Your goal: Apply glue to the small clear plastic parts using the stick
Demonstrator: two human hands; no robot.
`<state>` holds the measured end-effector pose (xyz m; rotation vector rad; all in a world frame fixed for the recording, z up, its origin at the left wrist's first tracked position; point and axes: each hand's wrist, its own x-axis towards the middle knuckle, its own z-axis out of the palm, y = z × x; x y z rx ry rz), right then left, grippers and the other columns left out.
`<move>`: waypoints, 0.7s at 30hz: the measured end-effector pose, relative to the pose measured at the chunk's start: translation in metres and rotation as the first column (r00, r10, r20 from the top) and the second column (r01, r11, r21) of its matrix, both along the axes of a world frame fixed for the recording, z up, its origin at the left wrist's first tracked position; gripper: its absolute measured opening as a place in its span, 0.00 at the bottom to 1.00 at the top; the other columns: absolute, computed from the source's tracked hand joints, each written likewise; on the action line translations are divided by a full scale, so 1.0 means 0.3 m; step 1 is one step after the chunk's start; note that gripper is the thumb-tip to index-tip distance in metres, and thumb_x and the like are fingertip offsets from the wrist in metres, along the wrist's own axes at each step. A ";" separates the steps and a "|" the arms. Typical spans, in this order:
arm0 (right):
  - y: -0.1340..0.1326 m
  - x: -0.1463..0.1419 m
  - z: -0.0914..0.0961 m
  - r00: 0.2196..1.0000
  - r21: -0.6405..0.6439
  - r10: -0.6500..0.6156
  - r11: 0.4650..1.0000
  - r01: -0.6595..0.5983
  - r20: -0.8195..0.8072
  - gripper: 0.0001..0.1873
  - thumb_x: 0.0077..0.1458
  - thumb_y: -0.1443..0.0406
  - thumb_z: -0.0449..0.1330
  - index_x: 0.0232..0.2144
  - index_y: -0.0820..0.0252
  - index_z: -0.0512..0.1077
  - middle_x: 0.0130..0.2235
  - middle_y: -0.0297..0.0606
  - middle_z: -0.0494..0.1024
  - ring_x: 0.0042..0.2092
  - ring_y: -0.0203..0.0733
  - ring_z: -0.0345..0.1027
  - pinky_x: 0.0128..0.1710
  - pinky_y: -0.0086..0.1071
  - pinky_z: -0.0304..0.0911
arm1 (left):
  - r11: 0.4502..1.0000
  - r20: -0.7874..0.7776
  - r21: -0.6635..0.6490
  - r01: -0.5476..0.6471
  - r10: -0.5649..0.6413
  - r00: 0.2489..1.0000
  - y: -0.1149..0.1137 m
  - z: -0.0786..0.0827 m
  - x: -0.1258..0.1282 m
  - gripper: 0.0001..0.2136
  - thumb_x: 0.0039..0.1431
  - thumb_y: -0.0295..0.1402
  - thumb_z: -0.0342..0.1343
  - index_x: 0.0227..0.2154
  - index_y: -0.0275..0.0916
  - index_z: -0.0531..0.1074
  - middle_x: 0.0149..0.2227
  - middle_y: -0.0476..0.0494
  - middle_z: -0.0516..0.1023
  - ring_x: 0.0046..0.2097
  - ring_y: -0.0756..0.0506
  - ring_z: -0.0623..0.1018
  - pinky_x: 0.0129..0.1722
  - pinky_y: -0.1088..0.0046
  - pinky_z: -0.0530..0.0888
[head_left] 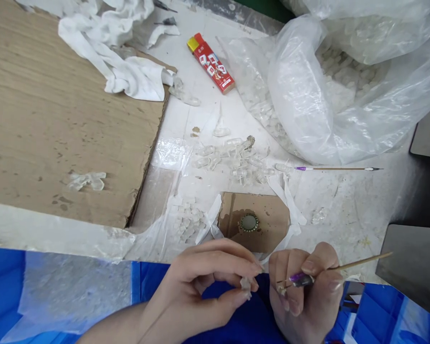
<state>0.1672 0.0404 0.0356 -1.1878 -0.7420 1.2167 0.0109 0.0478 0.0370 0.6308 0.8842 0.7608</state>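
Left hand (pixel 204 286) is pinching a small clear piece (pixel 246 285) narrowly between thumb and fingertips, near the viewer. Right hand (pixel 308 291) is gripping a thin wooden stick (pixel 360 261) with a purple collar, close in on the fingers. The stick's long axis is running from far right down to a tip at near left, pointing toward the clear piece, which is lying just left of that tip. A tiny pale bit (pixel 282 289) is sitting at the tip; what it is, and whether it is touching the clear piece, I cannot tell.

Directly beyond the hands, a cardboard scrap (pixel 268 220) is carrying a round jewelled disc (pixel 249 222). Further on, a scattered pile of clear pieces (pixel 232 160) is lying on the table (pixel 347 210), with a second stick (pixel 338 168) to its right. A plastic bag (pixel 308 91) is bulging at far right, and a cardboard sheet (pixel 57 119) is covering the left. A red packet (pixel 210 63) is showing printed lettering, but it is not legible.
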 end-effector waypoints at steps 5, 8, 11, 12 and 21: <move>0.002 0.041 -0.066 0.963 -0.003 -0.107 0.994 0.111 0.249 0.16 0.70 0.58 0.61 0.29 0.52 0.68 0.14 0.21 0.65 0.12 0.31 0.52 0.13 0.25 0.49 | 0.995 -0.159 0.053 -0.085 0.092 0.983 0.010 -0.013 -0.012 0.11 0.57 0.26 0.73 0.40 0.48 0.87 0.42 0.42 0.88 0.32 0.46 0.87 0.35 0.73 0.88; -0.003 0.076 -0.099 0.941 -0.044 -0.014 0.999 0.031 0.338 0.13 0.69 0.59 0.62 0.30 0.52 0.70 0.18 0.24 0.72 0.14 0.31 0.60 0.13 0.23 0.53 | 0.972 -0.218 0.157 -0.175 0.207 0.954 0.004 -0.020 -0.022 0.10 0.57 0.28 0.73 0.40 0.49 0.87 0.42 0.43 0.89 0.30 0.48 0.86 0.33 0.76 0.86; -0.006 0.107 -0.108 0.908 -0.084 0.103 0.994 -0.075 0.405 0.14 0.68 0.58 0.63 0.29 0.54 0.72 0.21 0.28 0.77 0.18 0.33 0.67 0.17 0.25 0.63 | 0.959 -0.333 0.185 -0.216 0.267 0.904 0.007 -0.014 -0.035 0.06 0.57 0.30 0.74 0.36 0.48 0.87 0.41 0.43 0.89 0.27 0.49 0.84 0.29 0.76 0.85; -0.006 0.114 -0.107 0.900 -0.097 0.136 0.990 -0.105 0.414 0.13 0.67 0.59 0.64 0.29 0.55 0.73 0.21 0.29 0.78 0.18 0.34 0.68 0.17 0.26 0.64 | 0.956 -0.371 0.176 -0.234 0.284 0.884 0.009 -0.010 -0.038 0.04 0.57 0.31 0.74 0.35 0.48 0.87 0.41 0.43 0.89 0.26 0.49 0.83 0.27 0.75 0.85; 0.012 0.109 -0.098 0.868 -0.248 0.246 0.957 -0.148 0.432 0.10 0.63 0.64 0.65 0.28 0.57 0.74 0.20 0.29 0.79 0.15 0.32 0.67 0.14 0.22 0.63 | 0.942 -0.265 0.028 -0.334 0.329 0.906 0.008 0.000 -0.021 0.10 0.63 0.44 0.68 0.42 0.48 0.86 0.33 0.46 0.90 0.25 0.47 0.85 0.22 0.76 0.85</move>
